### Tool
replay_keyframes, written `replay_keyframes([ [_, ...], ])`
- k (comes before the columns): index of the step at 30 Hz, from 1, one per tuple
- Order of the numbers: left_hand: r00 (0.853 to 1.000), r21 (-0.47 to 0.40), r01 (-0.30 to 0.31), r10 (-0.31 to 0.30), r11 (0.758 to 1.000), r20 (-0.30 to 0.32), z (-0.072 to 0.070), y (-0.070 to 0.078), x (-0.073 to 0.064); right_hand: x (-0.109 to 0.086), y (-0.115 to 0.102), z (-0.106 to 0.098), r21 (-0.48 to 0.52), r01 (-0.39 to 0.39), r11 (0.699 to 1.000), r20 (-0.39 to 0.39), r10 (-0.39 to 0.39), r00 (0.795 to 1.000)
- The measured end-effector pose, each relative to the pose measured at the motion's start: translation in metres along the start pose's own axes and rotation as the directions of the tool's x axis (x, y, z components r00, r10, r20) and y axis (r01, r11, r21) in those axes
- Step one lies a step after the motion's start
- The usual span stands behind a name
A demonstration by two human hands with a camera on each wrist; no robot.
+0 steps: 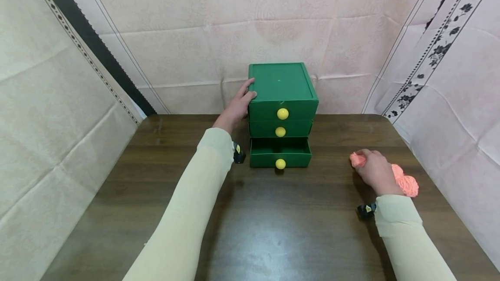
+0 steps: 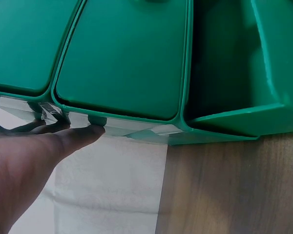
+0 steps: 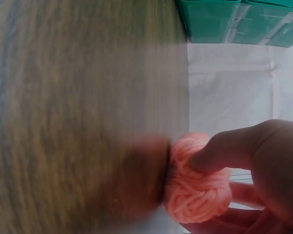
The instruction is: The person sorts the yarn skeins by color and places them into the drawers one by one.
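A green drawer cabinet (image 1: 281,82) with yellow round knobs stands at the back of the table, its bottom drawer (image 1: 269,160) pulled out and its upper two pushed in. My left hand (image 1: 236,106) rests against the cabinet's left side near the top edge. In the left wrist view, the fingertips (image 2: 97,129) touch that side wall beside the drawer fronts. Over on the right, my right hand (image 1: 376,170) grips a skein of coral-pink yarn (image 1: 407,182). The right wrist view shows thumb and fingers around the yarn (image 3: 198,190), low over the wood.
The dark wooden table (image 1: 250,224) reaches back to a pale cloth backdrop (image 1: 175,47). More patterned cloth hangs along the left and right sides, close to the table edges. The pulled-out drawer juts toward the front.
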State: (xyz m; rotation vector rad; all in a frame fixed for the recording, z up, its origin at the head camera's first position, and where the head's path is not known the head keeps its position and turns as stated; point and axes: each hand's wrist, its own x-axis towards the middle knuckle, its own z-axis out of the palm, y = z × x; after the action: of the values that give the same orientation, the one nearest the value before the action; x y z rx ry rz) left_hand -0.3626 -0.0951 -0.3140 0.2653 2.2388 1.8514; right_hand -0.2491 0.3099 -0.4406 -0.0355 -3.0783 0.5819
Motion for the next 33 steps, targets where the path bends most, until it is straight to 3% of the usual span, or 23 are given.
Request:
replay_keyframes([
  [3, 1.0, 0.004, 0.005, -0.005, 1.0, 0.012, 0.001, 0.01, -0.009, 0.0, -0.001, -0.001, -0.004, -0.002, 1.0, 0.003, 0.002, 1.0],
  [14, 1.0, 0.008, 0.013, -0.013, 1.0, 0.005, 0.001, 0.01, -0.01, -0.001, -0.007, -0.001, -0.004, 0.025, 1.0, -0.068, -0.025, 0.997],
  [26, 1.0, -0.019, -0.012, 0.012, 1.0, -0.024, -0.001, -0.013, 0.012, -0.006, -0.023, -0.006, 0.019, 0.069, 0.997, -0.115, -0.067, 0.991],
  [33, 1.0, -0.016, -0.02, 0.02, 1.0, -0.021, -0.001, -0.013, 0.012, -0.005, -0.03, -0.004, 0.029, 0.082, 0.996, -0.144, -0.077, 0.987],
])
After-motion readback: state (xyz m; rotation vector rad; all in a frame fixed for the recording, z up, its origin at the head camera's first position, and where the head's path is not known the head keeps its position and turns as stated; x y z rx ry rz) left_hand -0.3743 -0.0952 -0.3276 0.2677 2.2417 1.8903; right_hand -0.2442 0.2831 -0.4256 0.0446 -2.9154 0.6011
